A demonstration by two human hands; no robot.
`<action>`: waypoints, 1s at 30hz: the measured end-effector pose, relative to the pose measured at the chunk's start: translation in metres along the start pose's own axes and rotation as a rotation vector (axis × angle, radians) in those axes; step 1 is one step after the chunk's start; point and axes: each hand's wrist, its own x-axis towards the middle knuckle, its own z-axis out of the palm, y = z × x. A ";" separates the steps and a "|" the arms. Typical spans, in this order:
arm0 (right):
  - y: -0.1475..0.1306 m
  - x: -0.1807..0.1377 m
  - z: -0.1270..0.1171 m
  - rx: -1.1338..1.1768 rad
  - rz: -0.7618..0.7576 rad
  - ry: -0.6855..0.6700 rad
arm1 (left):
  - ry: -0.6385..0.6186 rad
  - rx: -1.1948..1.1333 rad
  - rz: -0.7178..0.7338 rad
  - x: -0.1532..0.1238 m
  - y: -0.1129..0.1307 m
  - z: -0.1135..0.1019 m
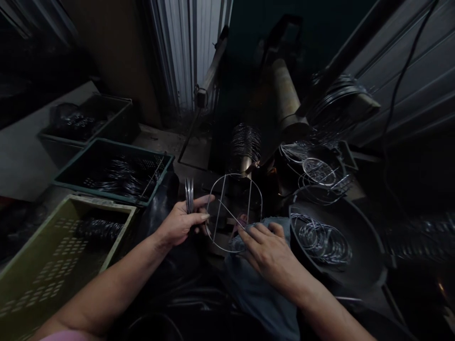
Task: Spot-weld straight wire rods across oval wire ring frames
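Note:
My left hand (181, 221) is closed, with the edge of a round wire ring (220, 203) between its thumb and fingers. Two straight wires cross the ring from top to bottom. A bundle of short metal wires (189, 194) stands up out of the same hand, its lower part hidden by the fingers. My right hand (265, 248) grips one thin straight wire (231, 213), which slants up and left across the ring. That hand lies over the ring's lower right edge, above blue cloth (263, 293) on my leg.
A yellow crate (121, 241), a green crate (106, 143) and a grey bin (130, 106) with metal pieces stand left. A black basin (369, 237) of wire rings is at right. Ahead are a coil of wire parts (246, 142), a metal cylinder (284, 90) and a slanted bar (350, 45).

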 end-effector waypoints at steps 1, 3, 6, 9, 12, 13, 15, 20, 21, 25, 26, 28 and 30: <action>0.002 0.001 -0.002 0.000 -0.004 -0.001 | -0.002 0.009 0.004 0.001 0.002 0.001; 0.005 0.003 -0.006 -0.010 -0.015 0.008 | 0.002 0.017 0.011 0.002 0.006 0.003; 0.011 0.004 -0.011 -0.038 -0.037 0.022 | 0.009 0.000 0.018 0.005 0.009 0.005; 0.014 0.004 -0.014 -0.052 -0.062 0.041 | 0.004 -0.026 0.008 0.008 0.010 0.007; 0.016 0.003 -0.015 -0.031 -0.082 0.039 | 0.000 -0.036 -0.016 0.009 0.009 0.006; 0.016 0.003 -0.015 -0.020 -0.085 0.031 | 0.002 -0.036 -0.023 0.009 0.009 0.006; 0.016 0.003 -0.015 -0.002 -0.082 0.020 | 0.004 -0.034 -0.029 0.010 0.008 0.006; 0.019 0.006 -0.014 0.003 -0.060 0.036 | 0.002 -0.053 -0.017 0.013 0.007 0.007; 0.020 0.007 -0.015 0.001 -0.060 0.034 | 0.001 -0.053 -0.011 0.014 0.008 0.007; 0.023 0.012 -0.019 0.011 -0.057 0.015 | -0.011 -0.075 0.000 0.016 0.011 0.008; 0.024 0.013 -0.020 0.017 -0.056 0.010 | -0.011 -0.085 -0.001 0.017 0.012 0.008; 0.026 0.014 -0.022 0.027 -0.058 0.001 | -0.009 -0.092 0.001 0.018 0.014 0.010; 0.029 0.016 -0.023 0.031 -0.064 -0.001 | 0.000 -0.090 0.007 0.019 0.017 0.011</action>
